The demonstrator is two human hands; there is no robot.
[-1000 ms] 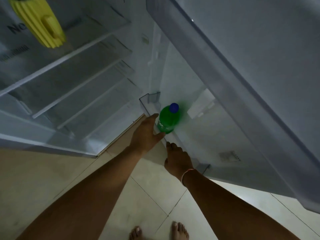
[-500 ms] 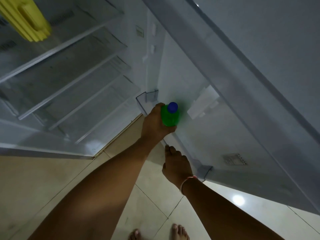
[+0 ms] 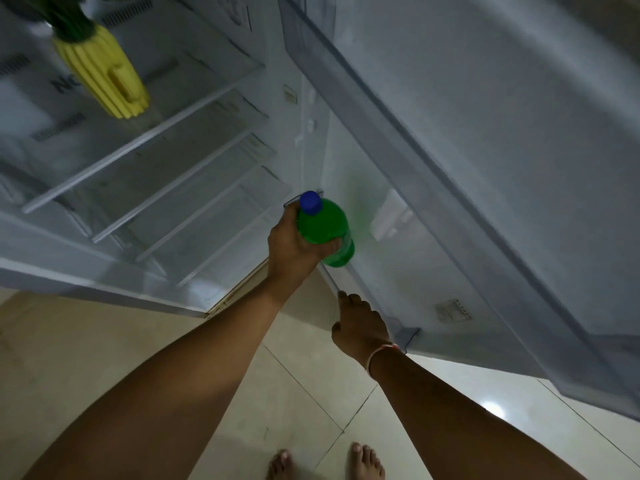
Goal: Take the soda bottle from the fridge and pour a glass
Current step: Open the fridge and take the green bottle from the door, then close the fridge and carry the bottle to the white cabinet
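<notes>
The left hand [image 3: 294,249] grips the green plastic soda bottle [image 3: 325,230] with a blue cap, hiding its near side. The right hand [image 3: 360,329] curls round the clear door-shelf rail [image 3: 330,280], fingertips hidden.

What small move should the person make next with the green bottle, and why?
Probably draw the green plastic soda bottle with a blue cap clear of the clear door shelf. The left hand already grips its body, while the right hand rests on the shelf rail.

The bottle [image 3: 325,230] is between the door [image 3: 450,168] and the shelves [image 3: 166,161]. The rail [image 3: 329,277] is just below it. Above it is open room.
</notes>
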